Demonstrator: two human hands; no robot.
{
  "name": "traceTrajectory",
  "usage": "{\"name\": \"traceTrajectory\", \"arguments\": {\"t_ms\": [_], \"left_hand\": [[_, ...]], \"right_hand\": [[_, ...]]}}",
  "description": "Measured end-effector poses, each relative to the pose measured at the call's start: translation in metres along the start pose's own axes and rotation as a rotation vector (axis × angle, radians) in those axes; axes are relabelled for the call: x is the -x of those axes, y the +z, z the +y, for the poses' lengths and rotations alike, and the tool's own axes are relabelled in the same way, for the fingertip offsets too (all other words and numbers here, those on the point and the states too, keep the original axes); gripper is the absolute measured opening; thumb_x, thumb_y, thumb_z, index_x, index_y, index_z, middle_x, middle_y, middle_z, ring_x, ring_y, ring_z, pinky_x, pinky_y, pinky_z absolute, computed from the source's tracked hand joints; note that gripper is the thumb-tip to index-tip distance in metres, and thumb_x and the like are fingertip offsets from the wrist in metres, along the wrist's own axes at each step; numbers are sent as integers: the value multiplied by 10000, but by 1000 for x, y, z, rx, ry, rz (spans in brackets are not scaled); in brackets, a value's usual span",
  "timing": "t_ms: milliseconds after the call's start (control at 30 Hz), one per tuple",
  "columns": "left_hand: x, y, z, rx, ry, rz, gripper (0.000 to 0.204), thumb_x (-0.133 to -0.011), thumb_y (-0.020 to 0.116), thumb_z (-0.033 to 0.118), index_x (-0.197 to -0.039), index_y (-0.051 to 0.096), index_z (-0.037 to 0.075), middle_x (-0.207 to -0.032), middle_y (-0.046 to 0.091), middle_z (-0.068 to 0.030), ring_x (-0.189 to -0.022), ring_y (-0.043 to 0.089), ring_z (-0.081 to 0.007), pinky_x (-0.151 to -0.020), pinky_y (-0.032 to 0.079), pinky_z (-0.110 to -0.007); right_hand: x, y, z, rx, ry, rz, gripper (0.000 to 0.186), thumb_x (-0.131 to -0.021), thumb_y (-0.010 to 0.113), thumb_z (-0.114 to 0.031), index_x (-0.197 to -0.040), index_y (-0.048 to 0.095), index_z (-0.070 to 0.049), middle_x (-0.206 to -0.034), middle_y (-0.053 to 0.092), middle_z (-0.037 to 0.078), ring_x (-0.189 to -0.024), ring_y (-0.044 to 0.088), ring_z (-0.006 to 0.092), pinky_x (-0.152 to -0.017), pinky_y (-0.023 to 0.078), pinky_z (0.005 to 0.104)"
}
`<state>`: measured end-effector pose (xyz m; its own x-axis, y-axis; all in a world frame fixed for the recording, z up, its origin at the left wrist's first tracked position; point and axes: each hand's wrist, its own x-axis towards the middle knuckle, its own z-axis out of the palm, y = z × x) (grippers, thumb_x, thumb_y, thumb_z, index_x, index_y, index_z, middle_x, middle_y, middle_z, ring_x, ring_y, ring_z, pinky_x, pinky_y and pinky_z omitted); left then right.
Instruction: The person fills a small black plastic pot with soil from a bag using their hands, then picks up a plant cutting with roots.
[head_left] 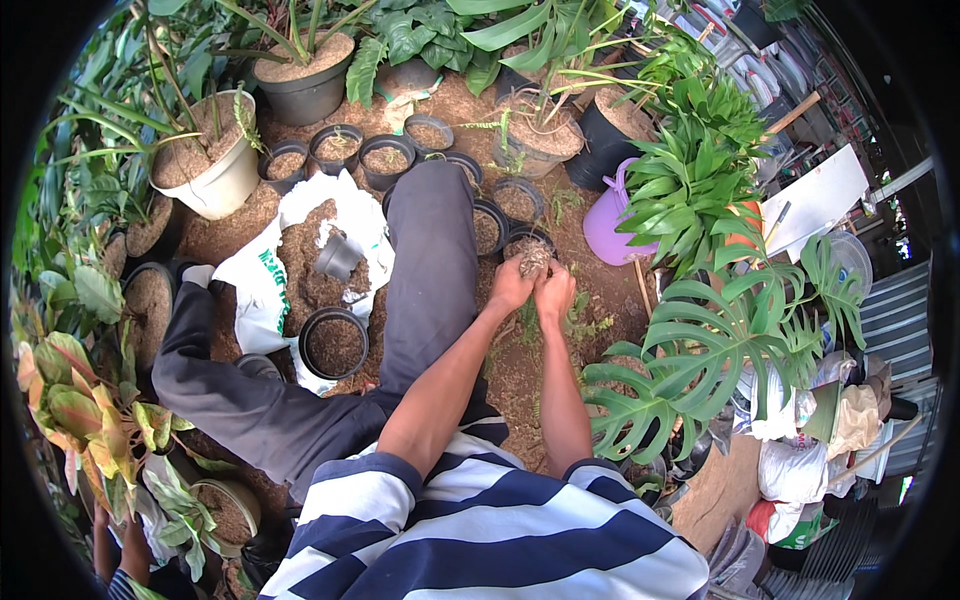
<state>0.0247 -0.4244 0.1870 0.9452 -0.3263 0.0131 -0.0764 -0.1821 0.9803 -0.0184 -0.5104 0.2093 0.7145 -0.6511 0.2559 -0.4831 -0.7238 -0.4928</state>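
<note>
Just right of my right knee, my left hand (513,283) and my right hand (555,292) close together on a pale, dry, fibrous clump (533,256), held over a small black pot (523,238). More black nursery pots (488,225) with soil and small shoots stand beside and beyond it. Left of that leg a torn white sack (255,290) lies spread with loose dark soil (300,275), a tipped grey pot (338,258) and a round black pot of soil (333,342).
Potted plants (205,170) ring the back and left. At right stand a lilac bucket (605,225), monstera leaves (735,340), a white board (815,195), piled bags (790,475) and corrugated sheeting (895,310). Another person's arm (133,550) shows at lower left.
</note>
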Motion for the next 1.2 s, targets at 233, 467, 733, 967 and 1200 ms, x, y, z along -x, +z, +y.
{"name": "traceTrajectory", "arguments": {"t_ms": [233, 467, 733, 967, 1200], "left_hand": [[-7, 0, -4, 15, 60, 22, 449, -781, 703, 204, -1137, 592, -47, -1076, 629, -271, -1045, 592, -410, -915, 475, -425], [6, 4, -25, 262, -56, -58, 343, -809, 666, 103, -1128, 607, -7, -972, 679, -175, -779, 665, -278, -704, 516, -377], [2, 12, -37, 326, -89, -141, 399, -878, 636, 105, -1240, 535, -30, -939, 647, -91, -647, 596, -122, -561, 505, -293], [8, 20, -38, -89, 73, -42, 482, -882, 632, 229, -1268, 507, -31, -1271, 529, -202, -1065, 571, -299, -838, 467, -404], [9, 18, -32, 8, 66, -5, 315, -846, 594, 161, -1128, 564, 24, -1072, 522, -201, -1078, 500, -393, -916, 404, -429]], "right_hand": [[1, 3, -16, -68, 91, 25, 195, -799, 628, -116, -976, 678, -52, -875, 652, 257, -842, 625, 443, -732, 491, 496], [7, 0, 7, -336, -224, 87, 284, -807, 602, -46, -1088, 639, -64, -1037, 654, 195, -915, 641, 362, -783, 502, 437], [14, -16, 23, -302, -319, 25, 167, -800, 617, -58, -957, 625, 0, -898, 645, 166, -798, 651, 300, -712, 504, 386], [13, -3, 21, -234, -117, 111, 117, -727, 613, -19, -834, 584, 18, -716, 620, 166, -662, 621, 274, -640, 476, 384], [13, 9, 14, -189, 12, 102, 153, -716, 645, 10, -866, 628, -16, -793, 676, 161, -747, 670, 320, -678, 500, 401]]}}
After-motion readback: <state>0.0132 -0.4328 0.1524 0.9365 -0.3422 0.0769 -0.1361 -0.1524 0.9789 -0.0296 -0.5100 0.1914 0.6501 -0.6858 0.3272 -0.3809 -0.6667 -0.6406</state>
